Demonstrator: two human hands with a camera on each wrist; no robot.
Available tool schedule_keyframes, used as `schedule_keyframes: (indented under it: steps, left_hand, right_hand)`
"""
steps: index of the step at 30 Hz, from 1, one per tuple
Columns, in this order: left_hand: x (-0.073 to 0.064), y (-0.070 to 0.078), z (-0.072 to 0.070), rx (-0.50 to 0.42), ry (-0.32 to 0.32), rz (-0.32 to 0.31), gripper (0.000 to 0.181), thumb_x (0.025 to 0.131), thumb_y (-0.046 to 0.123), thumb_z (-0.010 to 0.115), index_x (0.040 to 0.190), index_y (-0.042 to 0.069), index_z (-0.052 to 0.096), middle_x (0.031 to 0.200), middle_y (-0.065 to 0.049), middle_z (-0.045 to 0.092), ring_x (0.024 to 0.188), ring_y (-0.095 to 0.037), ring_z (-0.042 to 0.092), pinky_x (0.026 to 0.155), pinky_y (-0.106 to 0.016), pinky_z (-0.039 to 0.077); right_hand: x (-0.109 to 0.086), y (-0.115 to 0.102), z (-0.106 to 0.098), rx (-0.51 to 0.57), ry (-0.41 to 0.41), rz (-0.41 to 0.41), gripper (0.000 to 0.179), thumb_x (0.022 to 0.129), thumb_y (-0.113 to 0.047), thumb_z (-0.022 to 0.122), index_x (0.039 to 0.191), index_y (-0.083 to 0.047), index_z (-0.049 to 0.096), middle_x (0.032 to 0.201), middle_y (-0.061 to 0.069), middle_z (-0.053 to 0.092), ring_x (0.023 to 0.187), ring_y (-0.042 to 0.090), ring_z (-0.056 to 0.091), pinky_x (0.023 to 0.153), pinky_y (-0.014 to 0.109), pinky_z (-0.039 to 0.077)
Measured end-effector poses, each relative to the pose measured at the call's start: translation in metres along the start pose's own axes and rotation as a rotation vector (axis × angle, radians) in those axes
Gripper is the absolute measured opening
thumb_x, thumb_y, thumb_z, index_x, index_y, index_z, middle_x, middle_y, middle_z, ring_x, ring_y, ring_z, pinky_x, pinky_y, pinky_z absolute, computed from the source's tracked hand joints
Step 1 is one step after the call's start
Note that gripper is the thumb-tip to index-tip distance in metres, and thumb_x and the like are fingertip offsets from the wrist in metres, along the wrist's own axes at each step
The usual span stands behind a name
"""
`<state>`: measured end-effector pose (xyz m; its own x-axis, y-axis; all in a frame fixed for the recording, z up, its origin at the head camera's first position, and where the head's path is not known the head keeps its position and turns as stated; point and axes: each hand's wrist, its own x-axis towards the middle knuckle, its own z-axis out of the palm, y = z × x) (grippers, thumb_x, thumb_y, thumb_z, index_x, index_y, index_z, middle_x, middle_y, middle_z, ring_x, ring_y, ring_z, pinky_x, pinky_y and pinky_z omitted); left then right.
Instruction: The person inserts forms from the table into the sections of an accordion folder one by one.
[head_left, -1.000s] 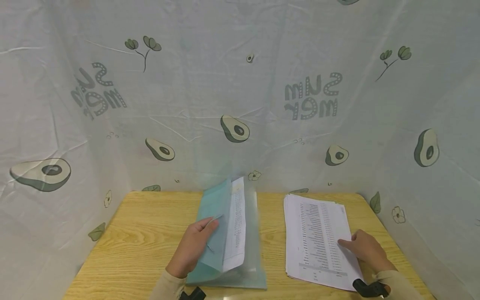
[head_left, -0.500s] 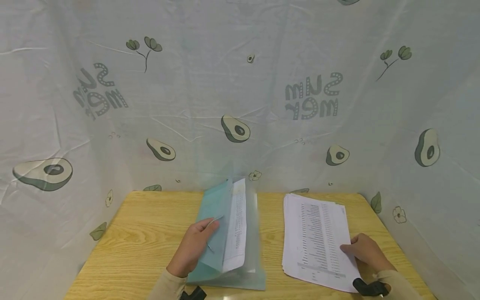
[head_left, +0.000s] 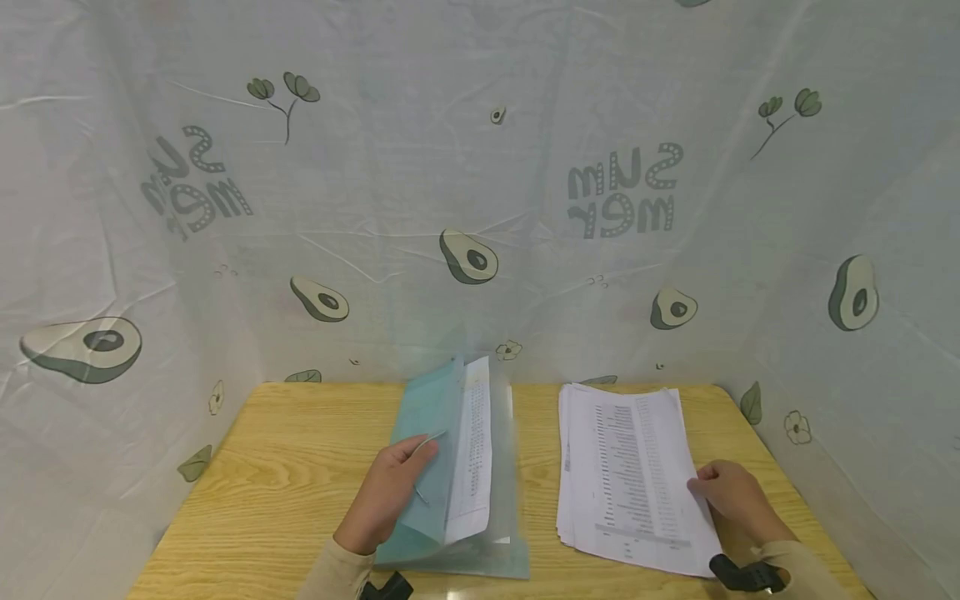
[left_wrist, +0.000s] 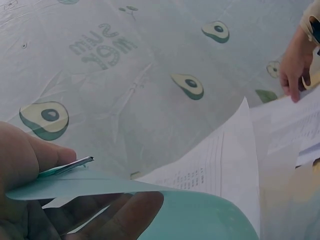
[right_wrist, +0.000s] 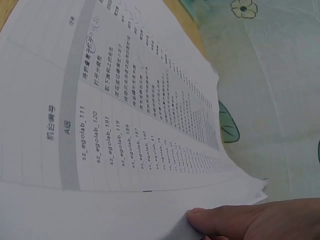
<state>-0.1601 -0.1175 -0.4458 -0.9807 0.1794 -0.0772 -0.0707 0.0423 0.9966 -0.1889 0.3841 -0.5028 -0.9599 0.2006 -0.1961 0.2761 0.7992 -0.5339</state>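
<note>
My left hand pinches the raised teal cover of a plastic folder, thumb on top and fingers beneath, as the left wrist view shows. A thin metal strip lies on the cover beside the thumb. Inside the folder is a printed sheet, partly hidden by the cover. To the right, my right hand pinches the right edge of a stack of printed papers. That edge is raised a little off the table. In the right wrist view the thumb lies on the top sheet and the other fingers are mostly hidden.
Both the folder and the papers lie on a wooden table. A pale curtain printed with avocados surrounds the table at the back and sides. A strip of bare wood separates the folder from the stack.
The stack of papers has shifted left and slightly back, its sheets fanned out more along the left side. My right hand now pinches its edge. My left hand and the folder have hardly moved.
</note>
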Motion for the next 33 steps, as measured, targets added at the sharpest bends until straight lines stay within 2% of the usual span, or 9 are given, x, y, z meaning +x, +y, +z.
schedule_keyframes:
  steps: [5,12,17,21,26,29,33]
  left_hand:
    - [0.0,0.0,0.001,0.008,0.002,0.002,0.051,0.109,0.037,0.054,0.14,-0.003,0.06,0.12,-0.019,0.071,0.105,-0.02,0.067,0.079,-0.033,0.058]
    - [0.0,0.002,0.002,0.027,0.007,0.004,0.053,0.109,0.037,0.053,0.141,-0.004,0.059,0.119,-0.019,0.071,0.103,-0.022,0.067,0.079,-0.035,0.058]
    - [0.0,0.003,0.003,0.014,0.011,0.006,0.051,0.109,0.037,0.054,0.141,-0.003,0.059,0.117,-0.019,0.071,0.102,-0.023,0.068,0.078,-0.036,0.059]
    - [0.0,0.003,0.003,0.009,0.015,0.012,0.051,0.109,0.037,0.054,0.14,-0.003,0.06,0.117,-0.019,0.071,0.101,-0.023,0.069,0.078,-0.036,0.059]
    - [0.001,0.002,0.003,-0.001,0.021,0.01,0.051,0.109,0.037,0.054,0.14,-0.002,0.061,0.116,-0.018,0.071,0.101,-0.023,0.068,0.078,-0.036,0.059]
    - [0.001,0.002,0.002,0.0,0.021,0.013,0.052,0.108,0.037,0.055,0.14,-0.003,0.06,0.116,-0.017,0.071,0.101,-0.023,0.068,0.078,-0.035,0.059]
    - [0.001,0.002,0.002,-0.002,0.018,0.011,0.052,0.109,0.037,0.054,0.141,-0.003,0.059,0.115,-0.017,0.072,0.1,-0.022,0.068,0.078,-0.036,0.059]
  right_hand:
    - [-0.004,-0.002,-0.004,0.001,0.048,-0.032,0.023,0.096,-0.012,0.065,0.097,0.012,0.061,0.086,0.017,0.061,0.077,0.027,0.056,0.062,0.034,0.044]
    - [-0.007,-0.014,-0.006,-0.025,0.106,-0.105,0.022,0.099,-0.016,0.063,0.092,0.004,0.057,0.083,0.012,0.058,0.075,0.025,0.054,0.061,0.034,0.041]
    - [-0.009,-0.027,-0.007,0.01,0.092,-0.121,0.023,0.1,-0.016,0.062,0.098,0.006,0.056,0.083,0.013,0.06,0.071,0.023,0.055,0.059,0.034,0.045]
    - [-0.012,-0.037,-0.008,0.047,0.048,-0.138,0.031,0.1,-0.015,0.062,0.11,0.015,0.058,0.09,0.019,0.065,0.074,0.022,0.06,0.06,0.034,0.052]
    - [-0.015,-0.043,-0.009,0.113,-0.007,-0.132,0.034,0.102,-0.014,0.059,0.116,0.016,0.063,0.085,0.011,0.068,0.071,0.019,0.063,0.059,0.033,0.055]
    - [-0.016,-0.043,-0.009,0.131,0.002,-0.116,0.034,0.103,-0.016,0.058,0.118,0.014,0.065,0.081,0.006,0.067,0.067,0.017,0.061,0.056,0.031,0.052]
    - [-0.017,-0.044,-0.01,0.148,0.039,-0.131,0.038,0.105,-0.02,0.057,0.123,0.013,0.064,0.086,0.006,0.07,0.069,0.017,0.062,0.055,0.031,0.051]
